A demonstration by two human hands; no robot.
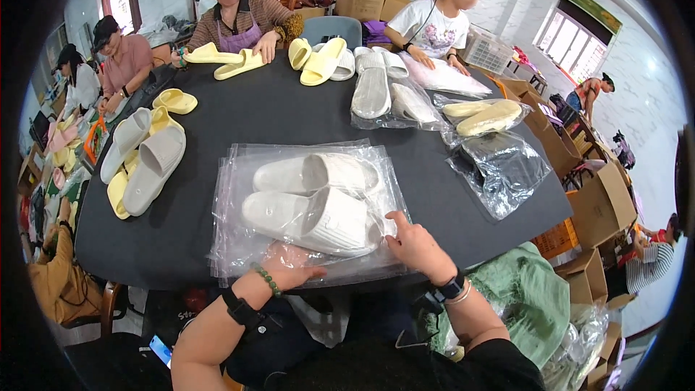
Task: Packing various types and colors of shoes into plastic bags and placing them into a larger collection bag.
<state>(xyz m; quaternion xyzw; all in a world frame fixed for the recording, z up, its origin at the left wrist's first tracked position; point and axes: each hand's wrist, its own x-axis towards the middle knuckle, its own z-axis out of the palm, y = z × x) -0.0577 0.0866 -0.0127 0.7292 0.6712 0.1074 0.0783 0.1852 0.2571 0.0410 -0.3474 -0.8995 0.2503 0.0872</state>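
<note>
White slippers (334, 223) in clear film (384, 206), at the counter's (289, 116) near middle, should handle light, springy but slick — best held around the soles — while left hand (291, 266) and right hand (420, 247) touch film, either grip possibly clamped, I cannot tell.

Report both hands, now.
Left hand: at near side of clear rectangular plastic bag; partly hidden, grip unclear.
Right hand: partly curled at bag's right side; grip unclear.

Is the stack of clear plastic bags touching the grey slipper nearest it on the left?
Apart. The head view shows a strip of dark tabletop between the grey slipper and the clear plastic bags' left edge.
</note>
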